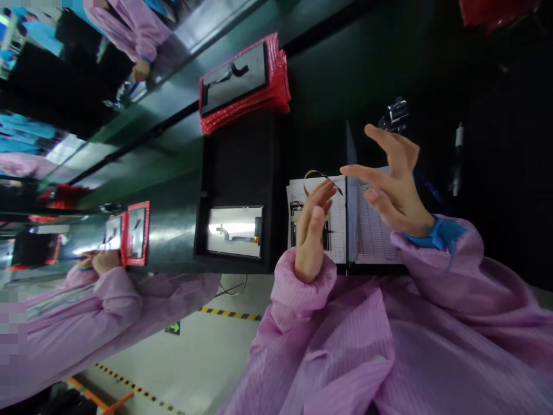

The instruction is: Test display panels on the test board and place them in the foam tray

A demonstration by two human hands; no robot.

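Observation:
My left hand point(311, 230) is raised over a printed paper sheet point(337, 222), fingers stretched and close together. A brown flex ribbon loop point(311, 174) curls just above its fingertips; I cannot tell whether they hold it. My right hand point(393, 181) hovers with fingers spread. Its index fingertip reaches the top of a thin bluish panel point(351, 225) that stands edge-on between my two hands. Both arms wear pink sleeves, and a blue band circles the right wrist.
A black tray point(235, 167) to the left holds a shiny display panel point(235, 230). Behind it lies a stack of red bags point(248, 101) with a panel on top. A co-worker's hand point(101, 262) at the left holds a red-framed panel point(138, 233). Another person stands at the far top left.

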